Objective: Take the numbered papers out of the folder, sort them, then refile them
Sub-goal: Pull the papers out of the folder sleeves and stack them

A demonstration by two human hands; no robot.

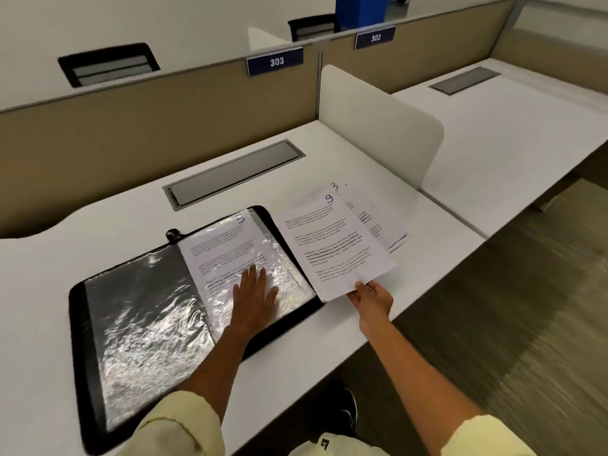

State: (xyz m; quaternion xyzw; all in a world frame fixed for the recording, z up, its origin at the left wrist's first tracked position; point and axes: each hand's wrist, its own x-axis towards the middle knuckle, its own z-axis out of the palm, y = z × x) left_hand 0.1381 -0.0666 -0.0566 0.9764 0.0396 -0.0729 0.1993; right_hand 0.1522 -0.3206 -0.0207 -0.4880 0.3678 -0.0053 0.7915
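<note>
Clearly the emptying step is in hand: the folder (138,327) lies open on the white desk (49,291), and the papers are coming out of its plastic sleeves one by one. The right hand (373,299) pinches the near corner of the sheet marked 9 (332,245) between thumb and fingers (353,295) and holds it just beside the right edge of the folder, over the desk. Behind it, partly covered, lies a small pile with the sheet marked 3 (378,215) on top. The left hand (255,296) lies flat on the right-hand sleeve, fingers straight and a little spread, pressing it down. Under this sleeve another sheet (227,248) shows, with a number at its top corner that looks like a 5, though the glare makes it hard to read. The left-hand sleeve seems to be without paper, only shiny plastic.

I judge that the next move is to put sheet 9 down on the pile at the right and then to draw the sheet out of the sleeve, with the left hand keeping the folder steady. The sorting is not yet begun.

The desk is one place in a row of study places, with a beige partition (131,126) at the back, a white divider (378,126) at the right, a grey cable flap (235,172) and a blue plate with 303 (275,61). The neighbour place has 302 (375,37).
</note>
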